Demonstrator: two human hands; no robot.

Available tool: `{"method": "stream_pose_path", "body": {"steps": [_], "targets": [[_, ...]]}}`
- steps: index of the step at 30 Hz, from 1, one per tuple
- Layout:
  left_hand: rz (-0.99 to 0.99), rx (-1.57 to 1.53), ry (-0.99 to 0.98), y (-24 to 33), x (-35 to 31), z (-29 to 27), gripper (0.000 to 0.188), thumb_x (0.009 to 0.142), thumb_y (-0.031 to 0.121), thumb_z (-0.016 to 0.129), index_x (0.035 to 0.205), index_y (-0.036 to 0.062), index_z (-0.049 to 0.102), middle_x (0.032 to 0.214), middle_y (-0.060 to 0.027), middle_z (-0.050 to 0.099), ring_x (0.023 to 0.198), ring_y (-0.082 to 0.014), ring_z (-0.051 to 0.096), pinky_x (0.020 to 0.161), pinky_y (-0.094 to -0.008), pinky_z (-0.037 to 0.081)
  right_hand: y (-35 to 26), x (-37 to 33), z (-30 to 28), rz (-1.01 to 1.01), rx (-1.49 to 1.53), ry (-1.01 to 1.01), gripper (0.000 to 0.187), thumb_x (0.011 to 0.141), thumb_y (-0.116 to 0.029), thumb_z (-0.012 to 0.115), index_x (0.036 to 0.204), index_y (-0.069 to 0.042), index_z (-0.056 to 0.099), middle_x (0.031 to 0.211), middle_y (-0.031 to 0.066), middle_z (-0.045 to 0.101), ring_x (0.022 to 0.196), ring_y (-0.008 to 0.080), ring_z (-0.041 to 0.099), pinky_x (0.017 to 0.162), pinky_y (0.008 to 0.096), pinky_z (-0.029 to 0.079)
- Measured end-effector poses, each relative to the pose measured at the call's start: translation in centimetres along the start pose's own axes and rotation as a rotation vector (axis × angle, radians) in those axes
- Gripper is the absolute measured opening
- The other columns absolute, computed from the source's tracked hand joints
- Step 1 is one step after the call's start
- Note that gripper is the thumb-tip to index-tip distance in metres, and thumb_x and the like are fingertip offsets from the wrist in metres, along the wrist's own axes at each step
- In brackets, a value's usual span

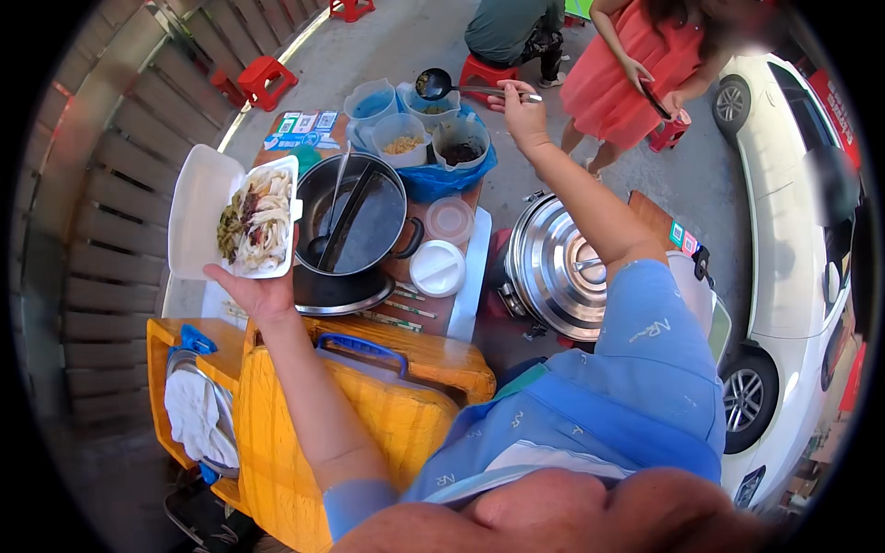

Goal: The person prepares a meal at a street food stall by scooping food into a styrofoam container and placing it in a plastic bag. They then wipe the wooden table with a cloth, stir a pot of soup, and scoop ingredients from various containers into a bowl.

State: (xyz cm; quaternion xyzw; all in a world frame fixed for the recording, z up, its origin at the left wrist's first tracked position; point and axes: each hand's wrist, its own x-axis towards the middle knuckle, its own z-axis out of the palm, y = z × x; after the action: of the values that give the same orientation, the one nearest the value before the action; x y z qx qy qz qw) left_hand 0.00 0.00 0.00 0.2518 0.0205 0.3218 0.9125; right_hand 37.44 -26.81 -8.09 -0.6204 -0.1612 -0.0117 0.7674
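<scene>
My left hand (258,295) supports an open white foam takeout box (195,217) from below, its lid folded back to the left. Inside lie wide pale noodles (269,212) with chopped greens and dark red sauce. My right hand (522,112), raised at the far side, grips the handle of a black ladle (433,84). Some chopped food shows in the ladle's bowl, held above the plastic tubs. Beneath it, one tub (427,100) has greenish contents; nearer are a tub of yellowish bits (400,138) and a tub of dark sauce (461,147).
A divided black pot (392,198) with another ladle in it stands mid-table. Beside it sit round plastic lids (438,269) and wrapped chopsticks (398,313). A large lidded steel pot (553,267) is at right, a yellow wooden cart (323,442) near me. A person in pink (613,69) stands beyond.
</scene>
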Motion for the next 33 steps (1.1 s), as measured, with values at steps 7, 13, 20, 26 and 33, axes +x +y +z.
{"method": "stream_pose_path", "body": {"steps": [7,13,20,26,33], "targets": [[0.092,0.051,0.123,-0.1,0.2,-1.0,0.083,0.084,0.075,0.035,0.147,0.0227,0.025,0.149,-0.0119,0.03,0.134,-0.0416,0.032,0.097,-0.068,0.035,1.3,1.4,3.5,-0.349,-0.735,-0.281,0.019,0.093,-0.021,0.054,0.099,-0.006,0.064,0.089,0.0138,0.069,0.078,0.0276,0.068,0.07,0.0332,0.053],[0.097,0.072,0.119,0.0,0.2,-0.8,0.083,0.083,0.074,0.039,0.147,0.0231,0.025,0.149,-0.0117,0.03,0.134,-0.0417,0.032,0.098,-0.0694,0.033,4.8,5.2,7.6,-0.363,-1.134,-0.729,0.023,0.091,-0.023,0.055,0.103,-0.008,0.067,0.089,0.0154,0.069,0.082,0.0302,0.067,0.074,0.0388,0.052],[0.147,0.134,0.174,-0.2,0.5,-0.6,0.082,0.085,0.075,0.034,0.147,0.022,0.025,0.149,-0.012,0.03,0.134,-0.0416,0.032,0.097,-0.07,0.033,5.2,5.8,8.5,-0.317,-1.115,-0.683,0.028,0.093,-0.028,0.051,0.103,-0.007,0.066,0.092,0.0147,0.069,0.087,0.0314,0.066,0.076,0.0389,0.052],[0.152,0.185,0.206,-0.1,0.4,-1.1,0.082,0.085,0.075,0.03,0.147,0.0215,0.025,0.149,-0.0121,0.031,0.134,-0.0417,0.032,0.098,-0.0695,0.033,3.6,7.9,7.2,-0.121,-0.853,-0.555,0.028,0.095,-0.029,0.049,0.106,-0.011,0.066,0.078,0.0084,0.07,0.069,0.017,0.07,0.067,0.0318,0.054],[0.166,0.177,0.214,0.1,0.3,-0.9,0.08,0.086,0.074,0.029,0.147,0.0224,0.025,0.149,-0.0124,0.03,0.134,-0.0424,0.031,0.099,-0.0689,0.032,4.9,5.6,8.8,-0.28,-1.07,-0.752,0.024,0.094,-0.027,0.054,0.105,-0.01,0.065,0.086,0.0167,0.069,0.075,0.0251,0.068,0.069,0.0356,0.053]]}}
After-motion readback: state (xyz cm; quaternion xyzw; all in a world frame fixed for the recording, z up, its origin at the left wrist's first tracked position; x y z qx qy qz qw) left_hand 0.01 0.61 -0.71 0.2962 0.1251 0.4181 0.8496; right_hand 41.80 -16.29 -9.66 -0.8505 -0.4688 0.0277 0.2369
